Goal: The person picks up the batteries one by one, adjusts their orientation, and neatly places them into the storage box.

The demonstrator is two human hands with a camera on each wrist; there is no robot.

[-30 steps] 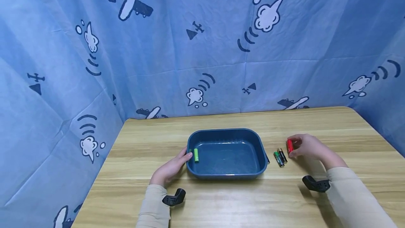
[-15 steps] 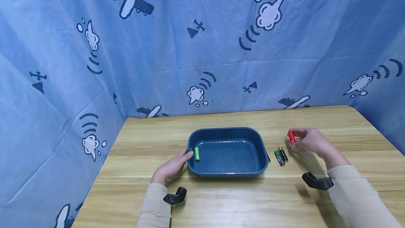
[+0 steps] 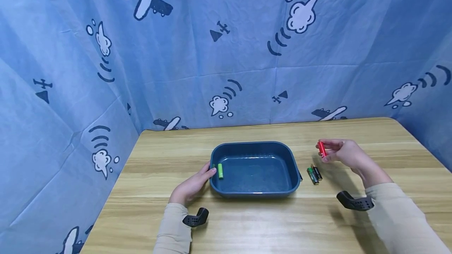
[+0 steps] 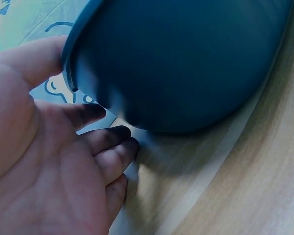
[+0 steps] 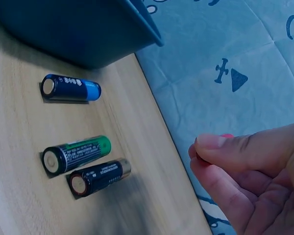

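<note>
In the head view my right hand (image 3: pixel 344 153) pinches a red battery (image 3: pixel 322 149) above the table, mostly hidden behind the fingers in the right wrist view. Below it lie a green-and-black battery (image 3: pixel 312 176) and a black battery with a copper-coloured end (image 5: pixel 100 177), side by side. A dark blue battery (image 5: pixel 71 88) lies closer to the blue plastic bin (image 3: pixel 252 195). My left hand (image 3: pixel 194 183) grips the bin's left side, thumb over the rim and fingers against the outer wall (image 4: pixel 176 88). Inside the bin, near that thumb, stands or leans a light green battery (image 3: pixel 220 171).
The wooden table (image 3: pixel 261 226) carries all of this. A blue curtain (image 3: pixel 247 50) printed with planes hangs behind its back edge and along the sides. Each wrist wears a black camera mount, such as the right one (image 3: pixel 354 202).
My right hand has lifted the red battery off the table, away from the other batteries, and lately shifted it slightly left. My left hand stays on the bin.
</note>
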